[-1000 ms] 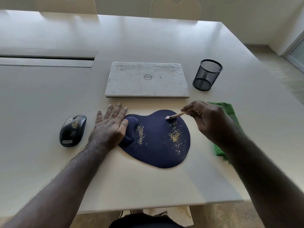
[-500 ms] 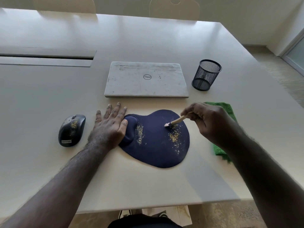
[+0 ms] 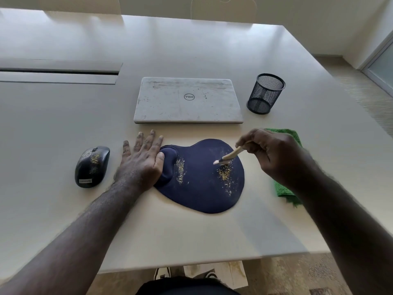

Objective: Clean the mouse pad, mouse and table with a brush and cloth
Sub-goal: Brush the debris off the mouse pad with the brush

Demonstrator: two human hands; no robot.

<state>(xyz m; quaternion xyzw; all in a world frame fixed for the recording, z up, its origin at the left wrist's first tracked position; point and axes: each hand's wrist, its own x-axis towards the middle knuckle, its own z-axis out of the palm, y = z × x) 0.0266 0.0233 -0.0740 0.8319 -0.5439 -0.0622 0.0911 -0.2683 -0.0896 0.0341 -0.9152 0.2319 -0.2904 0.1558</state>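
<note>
I am pinning the soft, floppy mouse pad [image 3: 204, 184] with my flat left hand [image 3: 141, 165] while my right hand [image 3: 274, 154] is pinching the light brush [image 3: 228, 156] by its handle

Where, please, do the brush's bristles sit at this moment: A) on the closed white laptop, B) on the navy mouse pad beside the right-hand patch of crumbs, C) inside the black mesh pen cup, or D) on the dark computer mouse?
B: the small wooden-handled brush, held by the right hand, has its bristle tip on the navy mouse pad just above the yellowish crumbs.
</note>
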